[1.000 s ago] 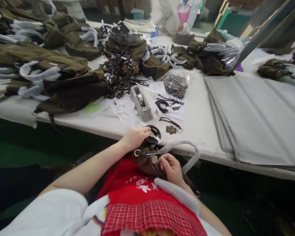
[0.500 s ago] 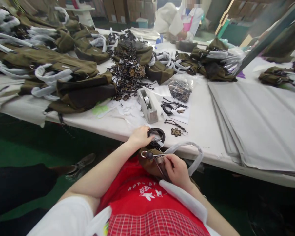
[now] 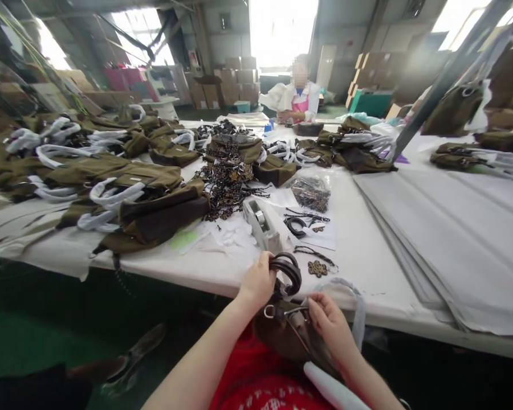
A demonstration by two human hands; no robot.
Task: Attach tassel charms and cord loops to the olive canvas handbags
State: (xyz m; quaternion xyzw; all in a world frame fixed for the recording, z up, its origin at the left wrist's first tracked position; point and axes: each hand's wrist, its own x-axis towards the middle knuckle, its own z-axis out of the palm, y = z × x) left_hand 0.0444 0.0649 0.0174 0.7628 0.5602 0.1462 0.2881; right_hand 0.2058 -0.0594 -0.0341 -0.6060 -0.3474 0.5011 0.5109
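My left hand (image 3: 259, 280) is closed on a coiled dark strap (image 3: 291, 273), held just above the table's front edge. Below it, against my body, rests an olive-brown handbag (image 3: 277, 336) with a metal ring at one end of its zipper and a handle wrapped in pale material (image 3: 359, 313). My right hand (image 3: 327, 319) pinches the bag's top edge by the zipper; the exact piece between the fingertips is hidden. On the table just beyond lies a flower-shaped charm (image 3: 317, 268) with a braided cord.
A tape dispenser (image 3: 261, 225) stands beyond my left hand, near another coiled strap (image 3: 297, 226). Olive bags (image 3: 162, 210) are heaped at left, and charms (image 3: 226, 188) are piled mid-table. Large grey sheets (image 3: 444, 239) lie at right. Across the table is another person (image 3: 305, 102).
The camera view has tilted up, showing more of the room. My left hand has lifted and turned the coiled strap slightly. My right hand keeps its pinch at the bag's zipper edge.
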